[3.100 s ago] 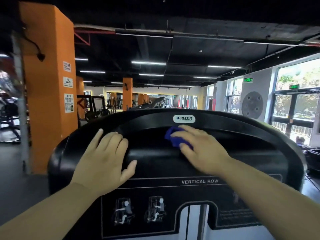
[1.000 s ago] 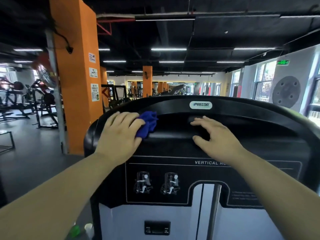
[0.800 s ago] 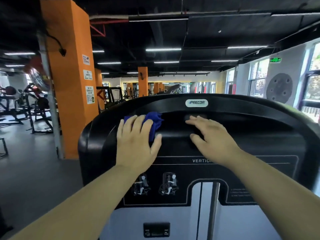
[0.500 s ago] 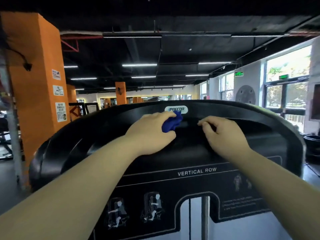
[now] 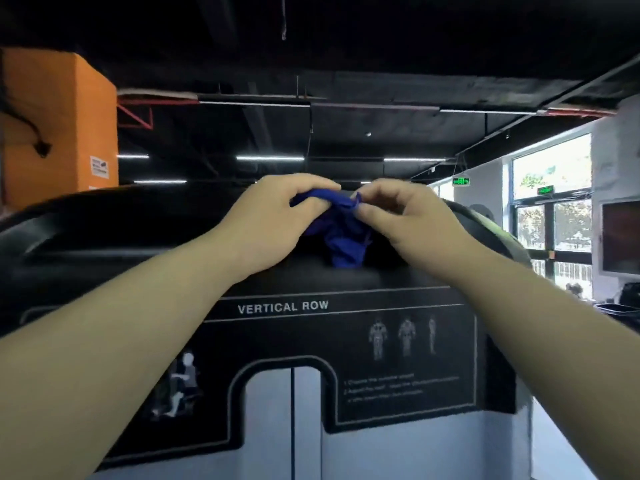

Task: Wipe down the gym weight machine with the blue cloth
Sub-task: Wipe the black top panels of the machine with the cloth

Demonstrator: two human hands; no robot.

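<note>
Blue cloth (image 5: 341, 233) pinched between both grips, left hand (image 5: 273, 220) and right hand (image 5: 412, 220), above weight machine (image 5: 104, 237) top.

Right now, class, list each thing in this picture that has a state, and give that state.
blue cloth: crumpled, hanging between both hands.
left hand: fingers curled, gripping the cloth's top edge.
right hand: thumb and fingers pinching the cloth.
weight machine: contact with the cloth's lower end unclear.
ceiling lights: on.
exit sign: lit green.
</note>
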